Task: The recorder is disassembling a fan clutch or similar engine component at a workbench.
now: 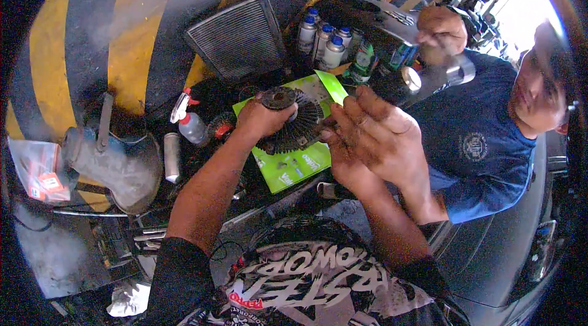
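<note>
My left hand (260,119) is closed round the hub end of a round, dark finned metal part (297,121), which looks like a fan clutch. It is held tilted over a bright green box (288,173). At the part's right edge is my right hand (352,166), its fingers bent around something I cannot make out. A co-worker's hand (386,133) covers much of it. Above that hand are a dark cylindrical tool with a shiny round face (409,79) and a blurred open-ended wrench (450,75). The co-worker's other hand (441,29) is behind them, its grip unclear.
A finned rectangular core (239,38) leans at the back, beside several blue-capped bottles (332,53). Left are a spray bottle (191,124), a can (172,157) and a grey metal housing (116,163). A co-worker in a blue shirt (481,117) leans in from the right, beside a dark car (490,265).
</note>
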